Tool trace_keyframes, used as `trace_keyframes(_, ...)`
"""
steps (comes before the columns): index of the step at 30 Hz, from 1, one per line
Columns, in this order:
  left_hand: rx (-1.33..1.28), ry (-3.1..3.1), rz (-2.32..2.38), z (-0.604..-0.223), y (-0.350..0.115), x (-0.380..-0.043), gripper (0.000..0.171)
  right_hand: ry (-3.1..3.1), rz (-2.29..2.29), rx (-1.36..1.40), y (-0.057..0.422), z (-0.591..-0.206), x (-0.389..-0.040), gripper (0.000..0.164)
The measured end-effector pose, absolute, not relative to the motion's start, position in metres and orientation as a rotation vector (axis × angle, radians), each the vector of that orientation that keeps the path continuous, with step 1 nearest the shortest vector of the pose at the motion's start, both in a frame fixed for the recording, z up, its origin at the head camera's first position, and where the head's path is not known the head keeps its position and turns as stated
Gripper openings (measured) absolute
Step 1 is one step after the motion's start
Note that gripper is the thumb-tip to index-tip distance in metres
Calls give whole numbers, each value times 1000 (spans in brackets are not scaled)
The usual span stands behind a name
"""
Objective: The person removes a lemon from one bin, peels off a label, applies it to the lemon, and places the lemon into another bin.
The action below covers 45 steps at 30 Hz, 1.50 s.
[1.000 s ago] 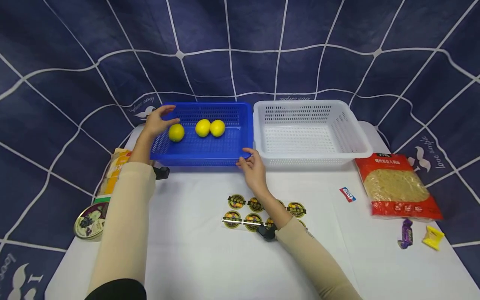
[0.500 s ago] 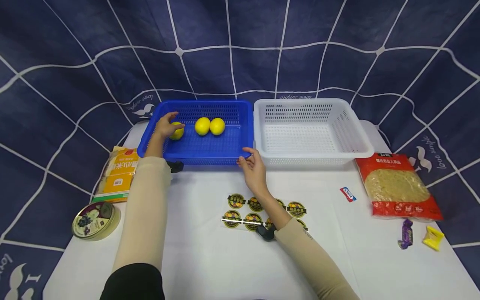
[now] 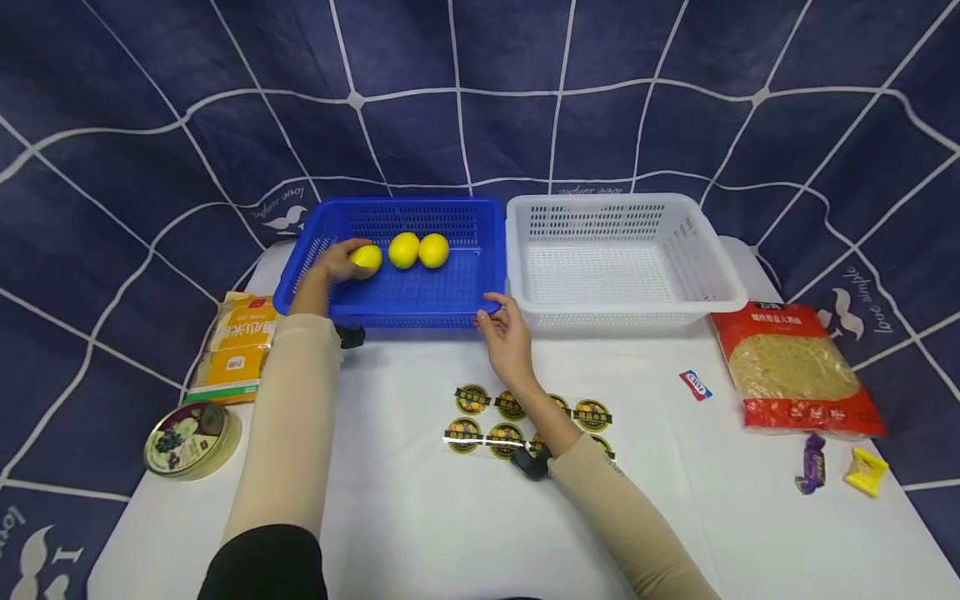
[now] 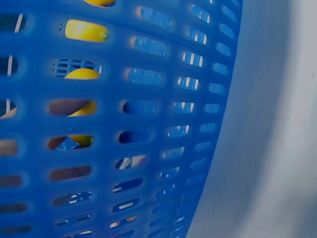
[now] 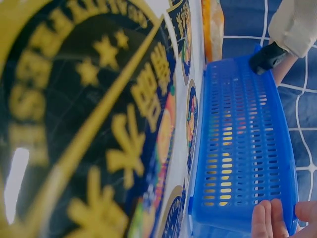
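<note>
Left hand (image 3: 337, 263) curled round a yellow fruit (image 3: 367, 261) inside the blue basket (image 3: 431, 292) at its left, right hand (image 3: 509, 340) pinching that basket's near right rim, two touching yellow fruits (image 3: 404, 250) beside the held one, white basket (image 3: 600, 279) alongside, floor showing.

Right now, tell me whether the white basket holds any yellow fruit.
No, all three yellow fruits show within the blue basket.

We read "love simple" on the navy cloth (image 3: 504, 137) at the head view's upper middle, and "QUALITY" and "精品水" on 1 sticker (image 5: 91, 119) filling the right wrist view's left.
</note>
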State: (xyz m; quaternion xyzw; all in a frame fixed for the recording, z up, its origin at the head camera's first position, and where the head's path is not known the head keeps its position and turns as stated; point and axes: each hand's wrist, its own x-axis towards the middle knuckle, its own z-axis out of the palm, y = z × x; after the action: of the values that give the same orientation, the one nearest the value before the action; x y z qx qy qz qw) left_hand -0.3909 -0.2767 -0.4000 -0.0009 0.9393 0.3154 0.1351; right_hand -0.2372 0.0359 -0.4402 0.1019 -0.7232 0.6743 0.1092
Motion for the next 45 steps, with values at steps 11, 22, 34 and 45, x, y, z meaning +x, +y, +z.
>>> trace_keyframes(11, 206, 2844, 926, -377, -274, -374, 62, -2182, 1956, 280, 35, -446, -237, 32)
trace_keyframes(22, 523, 2988, 1182, -312, -232, -313, 61, -2150, 2019, 235, 46, -413, -220, 31)
trace_keyframes(34, 817, 2953, 1347, -319, -189, -226, 58, -2303, 1920, 364, 82, -431, -218, 23)
trace_keyframes(45, 989, 2759, 1367, -385, -141, -217, 59, -2745, 1597, 842, 138, -448, -195, 34)
